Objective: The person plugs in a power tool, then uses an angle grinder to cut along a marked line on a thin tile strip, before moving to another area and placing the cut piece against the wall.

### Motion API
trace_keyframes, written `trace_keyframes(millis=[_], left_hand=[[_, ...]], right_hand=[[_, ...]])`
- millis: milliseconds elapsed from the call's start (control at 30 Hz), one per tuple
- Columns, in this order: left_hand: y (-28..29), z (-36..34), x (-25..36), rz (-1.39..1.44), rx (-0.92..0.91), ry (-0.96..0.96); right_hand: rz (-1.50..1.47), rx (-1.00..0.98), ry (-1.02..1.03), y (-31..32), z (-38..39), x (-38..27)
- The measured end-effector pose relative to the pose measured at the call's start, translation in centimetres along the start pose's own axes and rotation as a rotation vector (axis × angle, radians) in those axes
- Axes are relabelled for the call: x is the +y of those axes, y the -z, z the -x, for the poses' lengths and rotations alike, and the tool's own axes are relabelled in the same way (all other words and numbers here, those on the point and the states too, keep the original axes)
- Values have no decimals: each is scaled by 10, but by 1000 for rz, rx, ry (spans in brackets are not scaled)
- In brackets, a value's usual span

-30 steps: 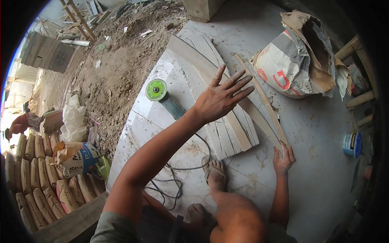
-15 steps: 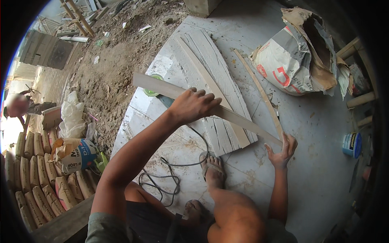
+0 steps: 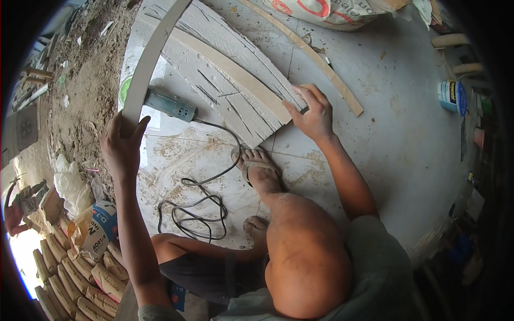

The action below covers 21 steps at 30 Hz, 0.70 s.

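Note:
My left hand [image 3: 122, 144] grips the near end of a long, flat grey-beige strip [image 3: 148, 61], thumb on one side and fingers on the other. The strip slants up past the picture's top edge. My right hand [image 3: 316, 113] is open, thumb and fingers apart, at the right corner of a scored grey-white board [image 3: 201, 77]; whether it touches the board I cannot tell. A second beige strip [image 3: 235, 72] lies along that board, its end close to my right thumb. Beside the strip in my left hand, an angle grinder [image 3: 168, 104] with a green disc lies on the floor.
A black cord [image 3: 199, 183] runs from the grinder and coils near my sandalled foot [image 3: 259, 166]. Another thin strip [image 3: 321, 61] lies right of the board. A large paper sack [image 3: 326, 12], a blue-lidded tub [image 3: 452, 98], stacked bags [image 3: 80, 281] and rough soil [image 3: 88, 80] surround the tiled floor.
The strip, held across by both hands before, has swung upright into my left hand alone. My right hand has let go and moved left to the board's corner. The view has shifted downward.

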<state>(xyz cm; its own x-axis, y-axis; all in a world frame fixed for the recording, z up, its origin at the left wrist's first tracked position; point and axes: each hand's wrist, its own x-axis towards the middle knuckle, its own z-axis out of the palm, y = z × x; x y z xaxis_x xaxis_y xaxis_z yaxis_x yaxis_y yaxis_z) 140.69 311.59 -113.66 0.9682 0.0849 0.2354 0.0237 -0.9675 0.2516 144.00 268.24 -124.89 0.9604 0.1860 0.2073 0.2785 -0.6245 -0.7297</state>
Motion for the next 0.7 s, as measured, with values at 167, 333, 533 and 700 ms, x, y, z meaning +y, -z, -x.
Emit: trace_keyframes(millis=[167,333,533,700], left_hand=[[1,12,11,111,-34,300],[-5,24,31,433,-37,542],[-24,26,63,707,-44,808],[-44,34,72,931,-30,906]], right_hand=[[254,-81,15,-36,8,-24],[230,-131,-128,-45,1,-26],[236,-228,-217,-34,-12,-22],[165,-182,-179,-27,-20,-16]])
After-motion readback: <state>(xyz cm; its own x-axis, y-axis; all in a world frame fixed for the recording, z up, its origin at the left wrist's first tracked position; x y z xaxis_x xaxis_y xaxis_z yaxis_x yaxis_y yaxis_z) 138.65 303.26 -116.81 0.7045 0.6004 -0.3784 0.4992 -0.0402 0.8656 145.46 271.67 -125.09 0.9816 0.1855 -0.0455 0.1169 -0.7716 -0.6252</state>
